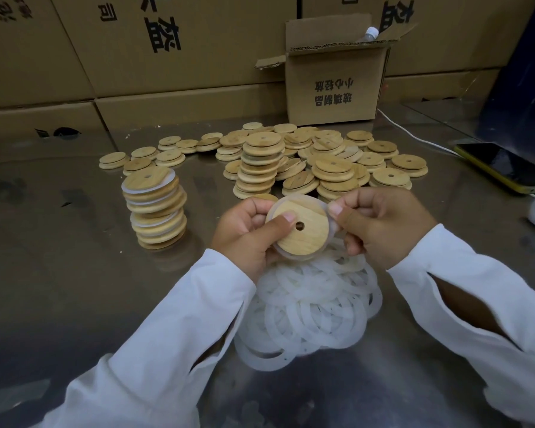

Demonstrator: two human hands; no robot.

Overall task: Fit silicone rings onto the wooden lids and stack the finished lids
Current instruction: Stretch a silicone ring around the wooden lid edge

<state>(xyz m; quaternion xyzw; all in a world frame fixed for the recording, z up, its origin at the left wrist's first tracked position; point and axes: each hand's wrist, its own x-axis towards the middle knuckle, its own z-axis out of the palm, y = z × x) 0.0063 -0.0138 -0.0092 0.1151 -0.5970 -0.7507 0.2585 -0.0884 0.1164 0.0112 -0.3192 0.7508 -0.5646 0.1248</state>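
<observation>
Above a grey, scuffed metal tabletop that throws back dull reflections, both hands meet on one piece. The left hand grips a round wooden lid with a small centre hole, its thumb lying across the lid's face. The right hand pinches a translucent white silicone ring at the lid's right edge.

Just beneath the hands lies a pile of loose white silicone rings. To the left stands a leaning stack of finished lids, pale rings showing between the wood. Farther back spreads a heap of bare wooden lids, some in short columns.

Behind them an open brown cardboard box sits on the table, and large printed cartons wall off the back. At the right edge lies a yellow-cased phone, with a white cable running to it.
</observation>
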